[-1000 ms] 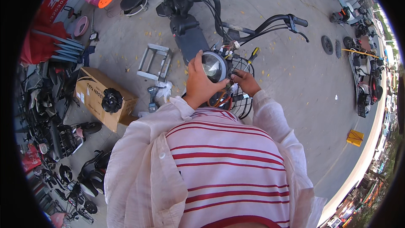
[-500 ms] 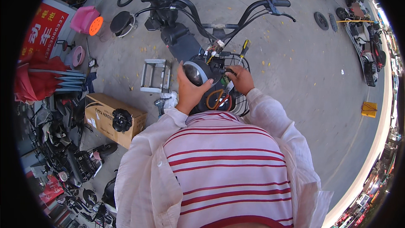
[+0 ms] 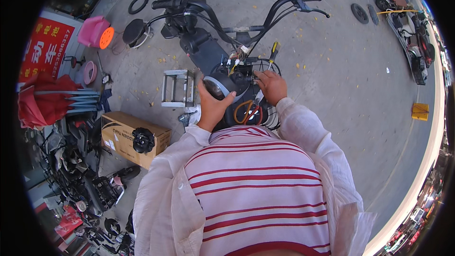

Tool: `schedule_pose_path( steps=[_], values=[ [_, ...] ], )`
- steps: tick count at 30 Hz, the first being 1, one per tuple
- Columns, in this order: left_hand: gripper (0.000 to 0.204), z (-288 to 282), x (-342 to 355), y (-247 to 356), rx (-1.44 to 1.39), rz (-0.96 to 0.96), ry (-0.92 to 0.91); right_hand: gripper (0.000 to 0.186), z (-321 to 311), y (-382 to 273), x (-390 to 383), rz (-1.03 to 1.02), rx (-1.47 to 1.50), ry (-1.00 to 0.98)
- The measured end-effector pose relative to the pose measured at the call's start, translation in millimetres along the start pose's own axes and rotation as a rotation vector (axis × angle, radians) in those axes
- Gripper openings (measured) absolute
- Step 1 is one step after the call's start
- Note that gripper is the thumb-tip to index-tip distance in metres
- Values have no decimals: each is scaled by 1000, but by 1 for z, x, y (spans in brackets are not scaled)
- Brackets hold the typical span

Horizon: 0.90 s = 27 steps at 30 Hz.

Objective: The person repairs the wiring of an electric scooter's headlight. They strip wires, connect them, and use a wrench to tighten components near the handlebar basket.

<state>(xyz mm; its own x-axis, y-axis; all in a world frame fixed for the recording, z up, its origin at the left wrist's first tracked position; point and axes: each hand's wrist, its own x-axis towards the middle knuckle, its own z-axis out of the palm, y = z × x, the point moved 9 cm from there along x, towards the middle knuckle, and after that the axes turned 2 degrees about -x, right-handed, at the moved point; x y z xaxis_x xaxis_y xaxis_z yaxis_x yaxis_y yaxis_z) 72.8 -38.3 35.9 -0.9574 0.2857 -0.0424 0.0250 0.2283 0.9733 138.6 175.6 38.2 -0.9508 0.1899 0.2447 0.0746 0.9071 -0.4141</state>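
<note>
My left hand [image 3: 213, 108] is wrapped round the round headlight [image 3: 229, 83], thumb on its near rim and fingers along its left side. The lamp's clear lens faces left. My right hand [image 3: 273, 88] is closed at the lamp's right side, fingers bent together; what they pinch is too small to make out. Loose wires with white plugs [image 3: 234, 62] stick up behind the lamp. A yellow-and-black screwdriver [image 3: 274, 52] stands in the wire basket [image 3: 271, 119]. Below the lamp lies a hand tool with orange and red handles [image 3: 243, 112], its jaws near my right hand.
The electric scooter's handlebar [image 3: 267, 20] spreads beyond my hands. To the left are a metal frame [image 3: 178, 104], a power drill [image 3: 184, 118] and a cardboard box [image 3: 124, 135] with a black part [image 3: 143, 140] on it. A yellow crate [image 3: 420, 111] sits far right.
My right fingertips have shifted slightly away from me along the lamp's side, and a green piece beside them no longer shows. The headlight has turned a little further left in my left hand.
</note>
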Motion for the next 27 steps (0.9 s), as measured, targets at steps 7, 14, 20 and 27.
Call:
schedule_pose_path(
  steps=[7,14,20,27],
  values=[
    [107,8,-2,-6,-123,-32,-68,45,27,31,-12,357,362,-61],
    [110,5,-2,-14,-71,-5,-103,64,95,33,-46,1134,1841,-120],
    [112,3,2,-38,52,18,-129,42,103,45,-38,1042,1852,-5],
    [106,4,9,-27,313,137,-177,41,108,51,-40,1074,1715,46]
  ],
)
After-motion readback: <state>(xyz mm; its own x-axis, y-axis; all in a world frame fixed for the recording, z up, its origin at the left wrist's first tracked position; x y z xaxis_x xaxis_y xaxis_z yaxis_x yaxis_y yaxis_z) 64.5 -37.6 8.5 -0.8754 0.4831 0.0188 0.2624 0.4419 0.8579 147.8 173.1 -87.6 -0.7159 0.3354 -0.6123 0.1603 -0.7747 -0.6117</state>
